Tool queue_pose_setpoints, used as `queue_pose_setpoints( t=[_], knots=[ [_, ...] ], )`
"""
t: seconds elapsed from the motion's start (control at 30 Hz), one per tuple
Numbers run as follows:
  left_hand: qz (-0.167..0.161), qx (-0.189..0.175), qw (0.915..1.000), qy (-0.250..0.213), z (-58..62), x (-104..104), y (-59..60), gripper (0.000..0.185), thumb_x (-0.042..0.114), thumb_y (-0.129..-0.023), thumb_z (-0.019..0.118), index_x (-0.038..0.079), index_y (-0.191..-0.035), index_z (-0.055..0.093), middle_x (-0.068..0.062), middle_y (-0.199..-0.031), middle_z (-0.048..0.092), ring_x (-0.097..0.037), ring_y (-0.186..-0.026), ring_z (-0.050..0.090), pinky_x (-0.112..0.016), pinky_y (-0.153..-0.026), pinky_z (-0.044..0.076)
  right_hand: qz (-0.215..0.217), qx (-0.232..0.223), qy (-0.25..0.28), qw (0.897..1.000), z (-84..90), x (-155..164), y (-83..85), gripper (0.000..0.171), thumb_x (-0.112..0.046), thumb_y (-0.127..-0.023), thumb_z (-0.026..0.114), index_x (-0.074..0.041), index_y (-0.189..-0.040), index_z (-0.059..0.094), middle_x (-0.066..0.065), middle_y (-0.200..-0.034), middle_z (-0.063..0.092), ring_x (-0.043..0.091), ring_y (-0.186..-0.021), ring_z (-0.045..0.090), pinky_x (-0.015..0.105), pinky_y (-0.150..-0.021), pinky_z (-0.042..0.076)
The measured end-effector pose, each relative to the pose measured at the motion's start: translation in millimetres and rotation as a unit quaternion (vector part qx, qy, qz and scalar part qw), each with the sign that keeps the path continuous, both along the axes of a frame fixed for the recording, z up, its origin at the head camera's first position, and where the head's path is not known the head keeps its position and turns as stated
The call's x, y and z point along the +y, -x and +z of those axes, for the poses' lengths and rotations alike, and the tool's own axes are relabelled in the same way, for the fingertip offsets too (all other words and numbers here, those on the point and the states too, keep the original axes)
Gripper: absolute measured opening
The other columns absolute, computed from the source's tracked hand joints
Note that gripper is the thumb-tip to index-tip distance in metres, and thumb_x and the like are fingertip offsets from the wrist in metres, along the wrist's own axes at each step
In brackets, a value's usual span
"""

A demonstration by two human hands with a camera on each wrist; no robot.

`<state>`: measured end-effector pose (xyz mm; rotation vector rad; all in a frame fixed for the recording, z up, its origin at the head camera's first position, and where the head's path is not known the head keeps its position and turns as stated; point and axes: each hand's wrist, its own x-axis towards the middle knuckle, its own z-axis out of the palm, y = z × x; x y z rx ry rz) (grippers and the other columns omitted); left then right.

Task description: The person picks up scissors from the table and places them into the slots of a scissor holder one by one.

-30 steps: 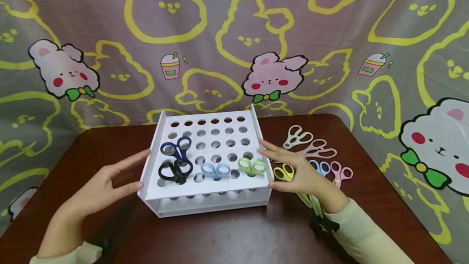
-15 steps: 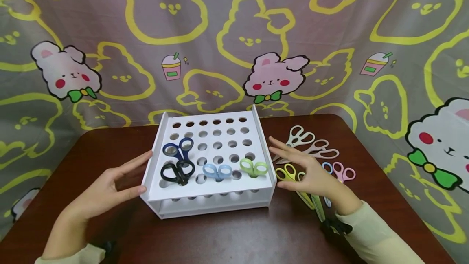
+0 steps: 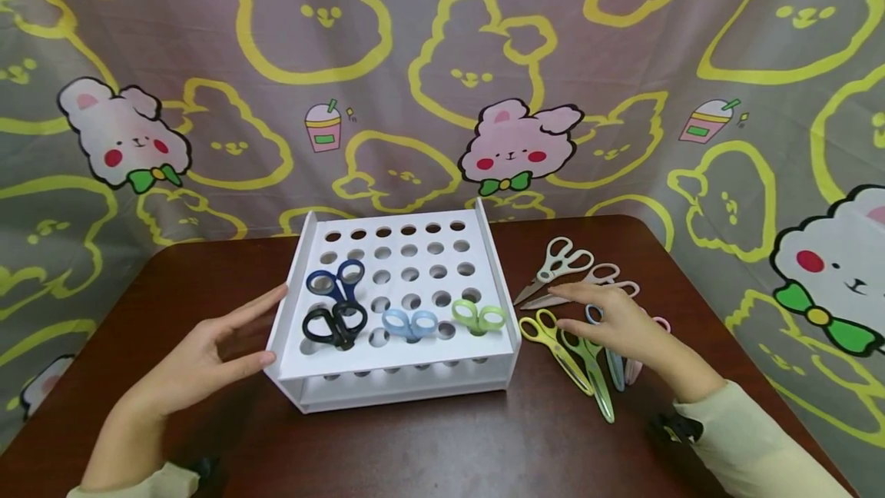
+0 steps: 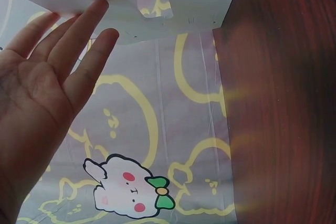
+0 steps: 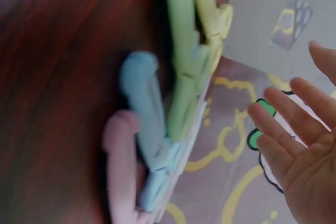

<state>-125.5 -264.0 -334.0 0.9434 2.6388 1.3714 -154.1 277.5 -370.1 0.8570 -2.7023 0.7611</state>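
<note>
A white rack (image 3: 415, 354) with rows of round holes stands mid-table. Navy scissors (image 3: 337, 293), black scissors (image 3: 338, 324), light blue scissors (image 3: 411, 327) and light green scissors (image 3: 477, 320) sit in its holes, handles up. With fingers extended, my left hand (image 3: 183, 360) touches the rack's left side panel. My right hand (image 3: 618, 321) hovers palm down, holding nothing, above scissors lying to the rack's right. Near its thumb are yellow scissors (image 3: 561, 352) and green scissors (image 3: 596, 375). It partly covers blue scissors (image 3: 615, 372) and pink scissors (image 3: 661, 323).
Behind the right hand lie off-white scissors (image 3: 551, 271) and beige-pink scissors (image 3: 593, 278), blades toward the rack. A brown table (image 3: 415, 452) carries everything. A curtain (image 3: 415, 60) with rabbit prints hangs close behind the table.
My right hand has come off the rack's right side and moved right, over the loose scissors, uncovering the yellow and green ones. The left hand stays at the rack's left side.
</note>
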Motion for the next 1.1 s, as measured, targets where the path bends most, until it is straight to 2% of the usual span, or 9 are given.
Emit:
queue_pose_setpoints(
  t=[0.07, 0.23, 0.47, 0.77, 0.83, 0.93, 1.0, 1.1],
  knots=[
    [-0.001, 0.0, 1.0, -0.003, -0.4, -0.1, 0.2, 0.078, -0.004, -0.086, 0.071, 0.009, -0.154, 0.036, 0.018, -0.154, 0.041, 0.008, -0.122, 0.054, -0.015, -0.088, 0.052, -0.007, -0.032, -0.021, 0.999, -2.8, 1.7, 2.2, 0.047, -0.015, -0.083, 0.079, -0.006, -0.127, 0.067, 0.011, -0.124, 0.07, 0.03, -0.112, 0.066, 0.044, -0.086, 0.056],
    [0.003, -0.002, 1.0, 0.001, -0.4, -0.3, 0.5, 0.077, -0.003, -0.086, 0.071, 0.01, -0.154, 0.036, 0.019, -0.154, 0.041, 0.009, -0.122, 0.053, -0.015, -0.088, 0.053, 0.004, -0.083, -0.04, 0.996, -11.0, 4.7, 10.4, 0.047, -0.017, -0.085, 0.078, -0.004, -0.129, 0.066, 0.012, -0.125, 0.069, 0.029, -0.112, 0.066, 0.043, -0.084, 0.055],
    [0.011, -0.008, 0.9999, 0.006, 2.2, 1.3, 0.6, 0.077, 0.0, -0.087, 0.071, 0.012, -0.155, 0.036, 0.023, -0.152, 0.04, 0.011, -0.122, 0.051, -0.014, -0.088, 0.051, 0.022, -0.119, -0.067, 0.99, -15.9, 4.9, 22.0, 0.051, -0.028, -0.087, 0.077, -0.004, -0.13, 0.065, 0.015, -0.127, 0.068, 0.036, -0.118, 0.063, 0.049, -0.09, 0.054],
    [0.03, -0.012, 0.999, 0.032, 8.4, 3.7, 0.1, 0.078, 0.007, -0.087, 0.074, 0.019, -0.155, 0.037, 0.027, -0.15, 0.04, 0.015, -0.121, 0.05, -0.016, -0.085, 0.053, 0.034, -0.128, -0.084, 0.988, -20.7, 0.2, 30.4, 0.049, -0.025, -0.085, 0.079, -0.005, -0.128, 0.067, 0.013, -0.126, 0.069, 0.046, -0.126, 0.054, 0.06, -0.1, 0.046],
    [0.032, -0.016, 0.9989, 0.031, 8.2, 3.4, -0.8, 0.077, 0.008, -0.088, 0.074, 0.019, -0.155, 0.037, 0.028, -0.149, 0.04, 0.015, -0.121, 0.05, -0.017, -0.085, 0.054, 0.04, -0.131, -0.089, 0.986, -21.3, -1.5, 32.0, 0.05, -0.026, -0.084, 0.079, -0.005, -0.128, 0.067, 0.013, -0.124, 0.069, 0.042, -0.122, 0.059, 0.056, -0.096, 0.05],
    [0.034, -0.021, 0.9987, 0.03, 7.6, 3.0, -1.8, 0.077, 0.008, -0.088, 0.073, 0.019, -0.155, 0.037, 0.029, -0.148, 0.04, 0.015, -0.12, 0.05, -0.018, -0.084, 0.054, 0.046, -0.131, -0.096, 0.986, -22.1, -3.3, 35.0, 0.051, -0.025, -0.083, 0.08, -0.003, -0.127, 0.066, 0.011, -0.117, 0.069, 0.028, -0.105, 0.065, 0.041, -0.084, 0.054],
    [0.034, -0.022, 0.9988, 0.028, 7.0, 2.7, -1.9, 0.077, 0.008, -0.088, 0.073, 0.019, -0.155, 0.037, 0.029, -0.148, 0.04, 0.014, -0.12, 0.05, -0.018, -0.084, 0.054, 0.052, -0.132, -0.1, 0.985, -23.1, -4.6, 37.1, 0.052, -0.024, -0.082, 0.081, -0.002, -0.127, 0.066, 0.008, -0.11, 0.068, 0.018, -0.089, 0.06, 0.03, -0.072, 0.049],
    [0.032, -0.022, 0.9989, 0.026, 6.4, 2.1, -1.7, 0.077, 0.007, -0.088, 0.073, 0.019, -0.155, 0.037, 0.028, -0.149, 0.04, 0.014, -0.12, 0.05, -0.018, -0.084, 0.055, 0.06, -0.13, -0.108, 0.984, -24.9, -6.2, 39.3, 0.053, -0.024, -0.081, 0.081, 0.0, -0.126, 0.066, 0.005, -0.103, 0.063, 0.014, -0.082, 0.051, 0.026, -0.068, 0.042]
  ],
)
